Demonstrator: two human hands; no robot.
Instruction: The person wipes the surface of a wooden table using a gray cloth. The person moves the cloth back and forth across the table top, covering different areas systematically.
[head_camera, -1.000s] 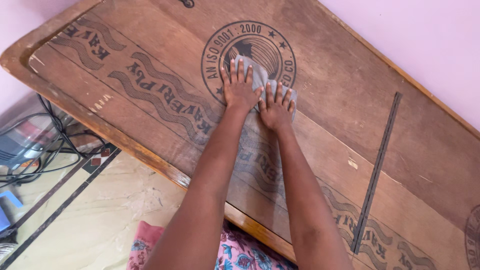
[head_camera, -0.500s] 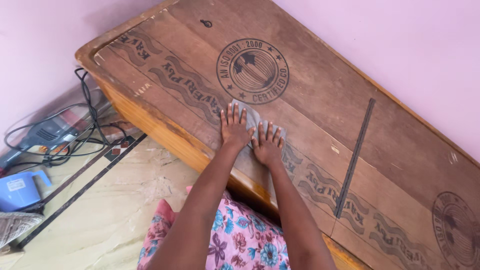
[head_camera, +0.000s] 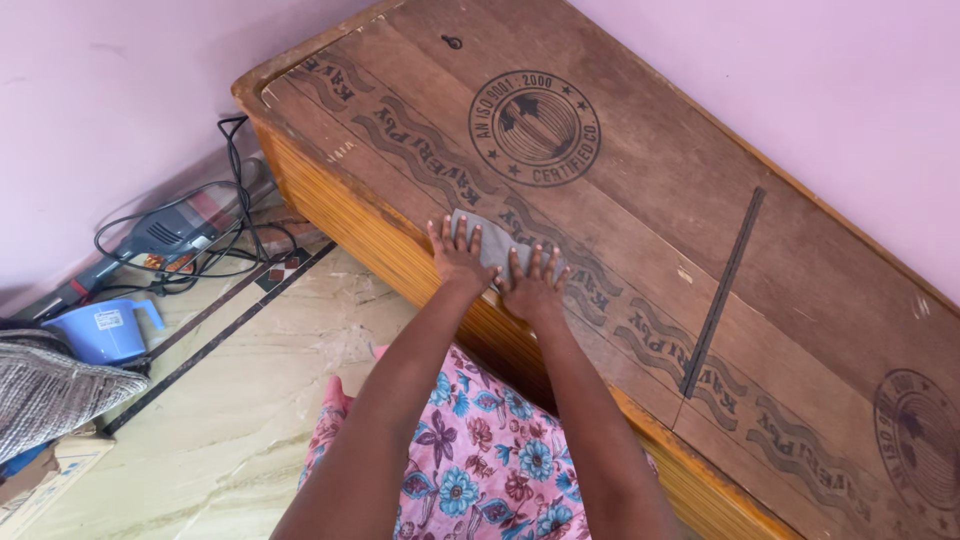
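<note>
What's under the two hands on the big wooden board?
A grey cloth lies flat on the wooden board. The left hand and right hand press on it. Its far edge shows past the fingers; the part beneath the palms is hidden.

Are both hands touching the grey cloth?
Touching. The head view shows the left hand and right hand pressed flat on the grey cloth.

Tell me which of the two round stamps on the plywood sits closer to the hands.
The fully visible round stamp near the board's far end, just beyond the hands; the other is cut off at the frame's right edge.
</note>
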